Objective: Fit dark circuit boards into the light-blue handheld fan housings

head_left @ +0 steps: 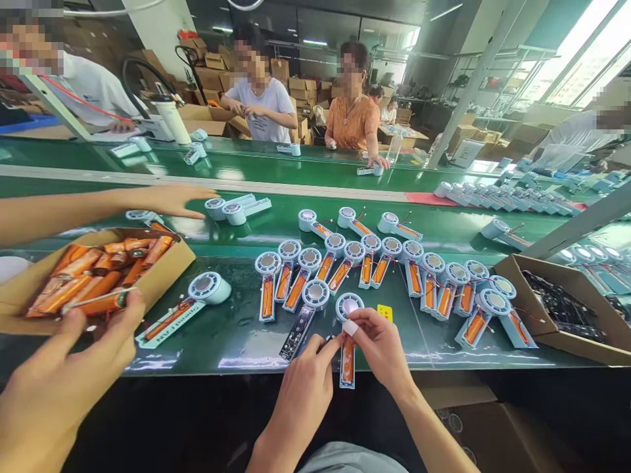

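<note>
A light-blue handheld fan body (348,361) with an orange battery in its handle lies before me, its handle end reaching past the table edge. My right hand (384,348) is closed in a pinch at the fan's neck, a white cover on one fingertip. Left of the handle, my left hand (305,387) pinches a small black piece (327,341), mostly hidden by the fingers. Close by lies another fan with a black circuit board (296,334) along its handle. Several open fan bodies (298,289) with orange batteries and thin wires spread beyond my hands.
A cardboard box of orange batteries (185,259) stands left, where a co-worker's hand (73,368) holds one battery. Another co-worker's arm (98,213) reaches in above it. At right is a box of black circuit boards (522,295). A yellow label (385,312) lies near my right hand.
</note>
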Demonstrator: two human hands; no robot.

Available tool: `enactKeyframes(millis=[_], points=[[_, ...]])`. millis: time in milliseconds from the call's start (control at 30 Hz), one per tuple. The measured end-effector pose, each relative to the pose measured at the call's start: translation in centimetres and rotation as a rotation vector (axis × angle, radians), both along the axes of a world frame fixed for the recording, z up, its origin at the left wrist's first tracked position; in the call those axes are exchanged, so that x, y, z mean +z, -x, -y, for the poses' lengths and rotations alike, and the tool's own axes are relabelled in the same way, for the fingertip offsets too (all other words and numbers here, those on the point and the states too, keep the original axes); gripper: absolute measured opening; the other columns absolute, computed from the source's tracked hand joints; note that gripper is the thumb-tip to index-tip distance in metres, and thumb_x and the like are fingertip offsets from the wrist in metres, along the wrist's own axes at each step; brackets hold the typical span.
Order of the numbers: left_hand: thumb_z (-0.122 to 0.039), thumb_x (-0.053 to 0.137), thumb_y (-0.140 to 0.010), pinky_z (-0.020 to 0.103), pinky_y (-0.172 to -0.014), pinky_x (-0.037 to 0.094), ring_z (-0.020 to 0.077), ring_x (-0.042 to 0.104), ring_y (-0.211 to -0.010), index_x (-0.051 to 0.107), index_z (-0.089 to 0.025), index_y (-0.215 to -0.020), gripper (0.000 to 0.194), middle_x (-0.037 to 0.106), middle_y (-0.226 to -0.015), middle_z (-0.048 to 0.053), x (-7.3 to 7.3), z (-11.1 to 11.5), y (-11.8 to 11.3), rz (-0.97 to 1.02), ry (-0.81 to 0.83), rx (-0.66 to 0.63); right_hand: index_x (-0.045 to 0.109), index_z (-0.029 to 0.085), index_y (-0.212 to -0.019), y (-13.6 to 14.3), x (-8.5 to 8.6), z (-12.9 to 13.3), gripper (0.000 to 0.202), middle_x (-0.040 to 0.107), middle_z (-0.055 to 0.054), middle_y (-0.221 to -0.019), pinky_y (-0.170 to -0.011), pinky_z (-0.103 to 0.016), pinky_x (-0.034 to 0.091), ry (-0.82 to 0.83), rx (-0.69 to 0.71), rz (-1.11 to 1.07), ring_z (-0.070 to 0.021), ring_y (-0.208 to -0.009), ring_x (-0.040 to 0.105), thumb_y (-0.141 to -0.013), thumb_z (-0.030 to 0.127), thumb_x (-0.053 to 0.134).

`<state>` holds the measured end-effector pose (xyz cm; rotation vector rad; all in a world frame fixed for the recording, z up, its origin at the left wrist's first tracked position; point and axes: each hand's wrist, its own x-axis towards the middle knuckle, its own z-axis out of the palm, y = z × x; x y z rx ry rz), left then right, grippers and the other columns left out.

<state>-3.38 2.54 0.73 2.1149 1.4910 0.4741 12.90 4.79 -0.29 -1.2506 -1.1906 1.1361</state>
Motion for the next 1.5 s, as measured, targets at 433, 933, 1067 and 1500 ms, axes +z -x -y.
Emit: enactKeyframes(millis=[433,933,1067,1500], points=[[-0.024,0.040,-0.092,0.041,-0.083,0.059,0.0258,0.074,-0.100,0.050,-0.021,-0.132,0.041,0.073,-0.111,0.012,-1.5,-0.1,-0.2,0.462,0.151,0.281,0.078,0.018,-0.085,-1.2,1.7,-0.7,0.033,0.073,-0.003,-0.077,-0.068,-0.028,0.052,0.207,0.141,-0.144,-0.0161,-0.070,0.064,-0.072,0.048,0.082],[-0.029,0.047,-0.087,0.034,-0.068,0.063,0.0210,0.076,-0.076,0.064,-0.020,-0.109,0.030,0.077,-0.104,0.010,-0.1,0.4,-0.8,0.664,0.221,0.351,0.066,0.020,-0.090,-0.3,2.9,0.1,0.020,0.066,-0.002,-0.086,-0.066,-0.026,0.042,-0.172,0.215,0.832,-0.0167,-0.075,0.060,-0.084,0.005,0.055],[-0.022,0.046,-0.090,0.038,-0.081,0.063,0.0239,0.077,-0.091,0.068,-0.020,-0.111,0.030,0.078,-0.106,0.008,-0.8,0.7,-0.9,0.502,-0.022,0.300,0.063,0.020,-0.089,0.0,3.3,0.4,0.016,0.066,-0.004,-0.088,-0.065,-0.028,0.040,-0.291,0.217,1.055,-0.0198,-0.079,0.058,-0.087,0.006,0.056],[-0.010,0.044,-0.094,0.032,-0.090,0.061,0.0204,0.074,-0.103,0.070,-0.021,-0.120,0.038,0.077,-0.112,0.008,-1.5,0.7,-0.7,0.389,-0.324,0.172,0.064,0.020,-0.094,-0.4,3.4,0.3,0.017,0.066,-0.005,-0.092,-0.069,-0.029,0.045,-0.284,0.281,0.988,-0.0201,-0.082,0.061,-0.096,0.011,0.050]])
